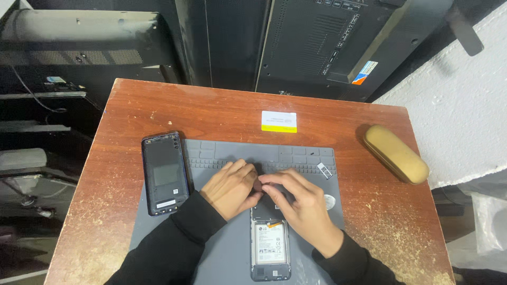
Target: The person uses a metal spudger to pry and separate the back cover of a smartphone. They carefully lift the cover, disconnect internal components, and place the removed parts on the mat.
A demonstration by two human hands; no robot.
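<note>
Left hand: fingers curled, tips pressed down at the top edge of the opened phone; looks like steadying. Whether it pinches anything, cannot tell.
Right hand: lies over the phone's upper half, fingertips meeting the left hand's at 12 o'clock of the phone; grip hidden, cannot tell what it holds.
Opened phone: back off, battery showing, lengthwise toward the person; lower half shows at 6 o'clock of both hands.
Grey work mat: under phone and hands, probably to keep small parts from rolling.
Back cover: inner side up, at 9 o'clock, on the mat's edge.
Small tray piece: at 2 o'clock.
Card: at 12 o'clock, off the mat.
Tan case: at 3 o'clock, well apart.
Wooden table: bears everything.
</note>
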